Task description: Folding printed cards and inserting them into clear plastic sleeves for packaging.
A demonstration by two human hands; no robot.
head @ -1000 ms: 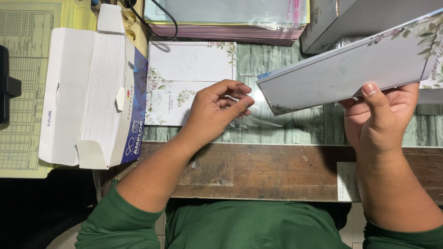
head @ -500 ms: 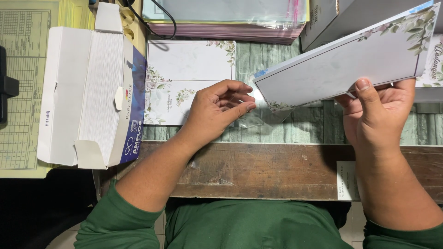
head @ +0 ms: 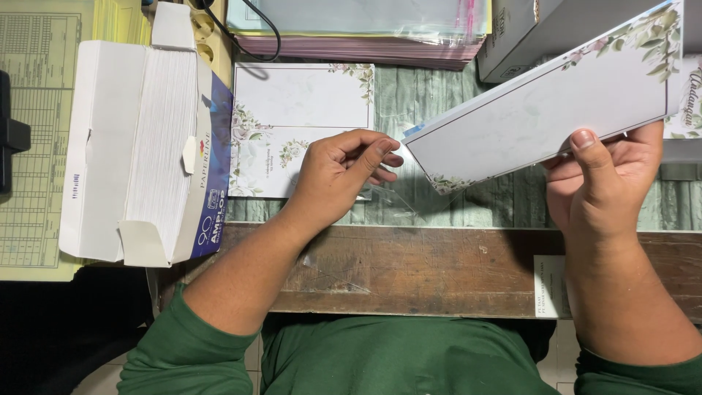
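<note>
Head view, largest to smallest. Wooden table (head: 439, 271), its far part covered in green plank-patterned sheet. Open white box of envelopes (head: 146, 146) lies at left, flaps spread so the stack is reachable. Floral-bordered card (head: 300, 132) lies flat beside it. Floral envelope (head: 548, 110) is raised and tilted above the table, its near end facing the left hand. Right hand (head: 607, 183) is closed on its lower edge, thumb on top. Left hand (head: 344, 175), fingers curled, pinches thin clear film (head: 387, 194).
</note>
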